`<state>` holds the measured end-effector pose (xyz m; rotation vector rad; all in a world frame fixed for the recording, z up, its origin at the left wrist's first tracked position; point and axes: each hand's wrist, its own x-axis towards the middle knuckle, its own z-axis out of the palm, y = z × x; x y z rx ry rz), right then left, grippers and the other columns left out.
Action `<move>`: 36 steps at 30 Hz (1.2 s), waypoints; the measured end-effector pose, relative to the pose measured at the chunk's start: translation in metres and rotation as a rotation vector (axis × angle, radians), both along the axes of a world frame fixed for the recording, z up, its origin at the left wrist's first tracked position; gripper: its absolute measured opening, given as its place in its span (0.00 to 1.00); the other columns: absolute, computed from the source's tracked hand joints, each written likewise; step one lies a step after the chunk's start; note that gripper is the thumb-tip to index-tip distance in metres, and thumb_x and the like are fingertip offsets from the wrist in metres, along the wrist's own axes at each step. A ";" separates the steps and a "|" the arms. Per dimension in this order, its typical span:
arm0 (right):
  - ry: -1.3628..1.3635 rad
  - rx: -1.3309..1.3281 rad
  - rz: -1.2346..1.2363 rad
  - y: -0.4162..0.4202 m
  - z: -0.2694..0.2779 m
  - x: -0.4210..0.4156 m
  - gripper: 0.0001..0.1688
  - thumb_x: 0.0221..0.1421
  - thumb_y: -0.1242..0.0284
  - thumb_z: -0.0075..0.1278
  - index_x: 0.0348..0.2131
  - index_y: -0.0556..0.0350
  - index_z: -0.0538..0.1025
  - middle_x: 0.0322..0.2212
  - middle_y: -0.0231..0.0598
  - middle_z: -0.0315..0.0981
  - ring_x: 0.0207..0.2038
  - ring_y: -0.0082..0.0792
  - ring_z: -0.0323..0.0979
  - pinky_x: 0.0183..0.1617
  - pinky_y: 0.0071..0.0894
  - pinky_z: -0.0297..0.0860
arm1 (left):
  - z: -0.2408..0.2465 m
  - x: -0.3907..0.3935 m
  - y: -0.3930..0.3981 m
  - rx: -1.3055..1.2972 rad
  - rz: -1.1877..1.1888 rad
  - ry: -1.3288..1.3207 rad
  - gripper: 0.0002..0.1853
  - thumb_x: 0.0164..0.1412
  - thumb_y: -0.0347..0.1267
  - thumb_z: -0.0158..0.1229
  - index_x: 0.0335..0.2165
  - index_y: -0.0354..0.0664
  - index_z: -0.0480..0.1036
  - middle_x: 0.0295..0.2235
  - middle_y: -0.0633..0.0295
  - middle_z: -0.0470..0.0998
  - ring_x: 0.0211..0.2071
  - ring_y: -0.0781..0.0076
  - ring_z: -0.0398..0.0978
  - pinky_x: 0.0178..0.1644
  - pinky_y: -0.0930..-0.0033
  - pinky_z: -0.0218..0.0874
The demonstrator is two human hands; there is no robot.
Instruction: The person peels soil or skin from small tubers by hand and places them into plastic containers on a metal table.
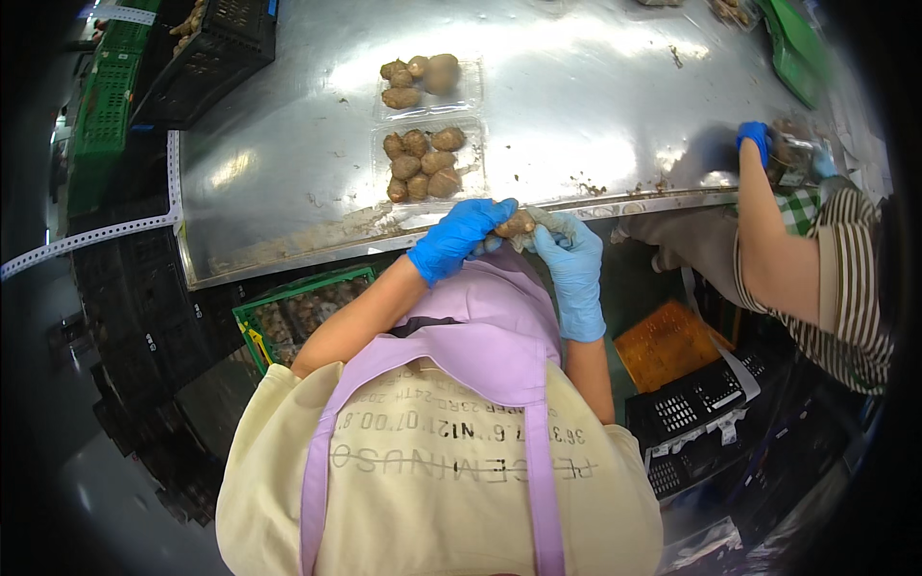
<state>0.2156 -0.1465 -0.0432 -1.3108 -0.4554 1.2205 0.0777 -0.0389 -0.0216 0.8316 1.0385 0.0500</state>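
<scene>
A brown taro-like tuber (pixel 516 224) is held between both hands at the near edge of the metal table. My left hand (pixel 464 234), in a dark blue glove, grips its left side. My right hand (pixel 573 252), in a light blue glove, pinches its right end, with a dirty pale glove or cloth beside the fingers. Beyond my hands a clear plastic tray (pixel 474 162) holds several such tubers (pixel 439 162). Behind it another clear tray (pixel 472 97) has several more, one of them large (pixel 441 74).
The metal table (pixel 288 173) bears scattered dirt. A black crate (pixel 209 65) stands at back left, a green scoop or tray (pixel 792 54) at back right. A co-worker's gloved hand (pixel 754 137) is at the right. Below the table are a green crate (pixel 248 317) and an orange-brown bin (pixel 666 345).
</scene>
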 end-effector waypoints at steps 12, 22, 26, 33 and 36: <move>0.052 -0.017 -0.191 0.004 -0.017 0.005 0.11 0.55 0.77 0.46 0.39 0.65 0.72 0.28 0.37 0.74 0.27 0.21 0.70 0.32 0.17 0.68 | -0.023 -0.018 0.130 1.062 0.048 0.253 0.15 0.53 0.38 0.57 0.36 0.41 0.68 0.26 0.63 0.71 0.26 0.73 0.68 0.32 0.69 0.62; -0.112 -0.086 -0.191 -0.002 -0.037 0.018 0.11 0.55 0.76 0.46 0.38 0.64 0.72 0.27 0.34 0.73 0.27 0.20 0.69 0.33 0.19 0.68 | -0.032 -0.023 0.094 1.408 -0.363 0.536 0.18 0.49 0.38 0.58 0.39 0.45 0.68 0.35 0.56 0.71 0.37 0.58 0.70 0.38 0.61 0.64; -0.103 -0.088 -0.170 -0.002 -0.038 0.014 0.10 0.56 0.76 0.46 0.38 0.64 0.71 0.27 0.34 0.73 0.28 0.21 0.70 0.33 0.19 0.68 | -0.050 -0.016 0.087 1.448 -0.473 0.733 0.19 0.48 0.40 0.59 0.39 0.45 0.68 0.36 0.57 0.70 0.35 0.56 0.71 0.37 0.61 0.64; -0.194 -0.118 -0.026 -0.014 -0.041 0.015 0.10 0.56 0.76 0.44 0.38 0.63 0.70 0.31 0.37 0.73 0.30 0.22 0.71 0.34 0.19 0.69 | -0.048 -0.020 0.085 1.361 -0.303 0.516 0.20 0.51 0.35 0.57 0.42 0.42 0.64 0.37 0.56 0.70 0.34 0.62 0.71 0.37 0.63 0.65; -0.039 -0.043 -0.065 -0.018 -0.037 0.013 0.12 0.56 0.76 0.44 0.41 0.63 0.70 0.33 0.37 0.73 0.32 0.22 0.70 0.34 0.19 0.69 | -0.026 -0.021 0.071 0.818 0.076 0.200 0.18 0.54 0.34 0.55 0.42 0.39 0.64 0.35 0.59 0.70 0.35 0.68 0.71 0.38 0.68 0.66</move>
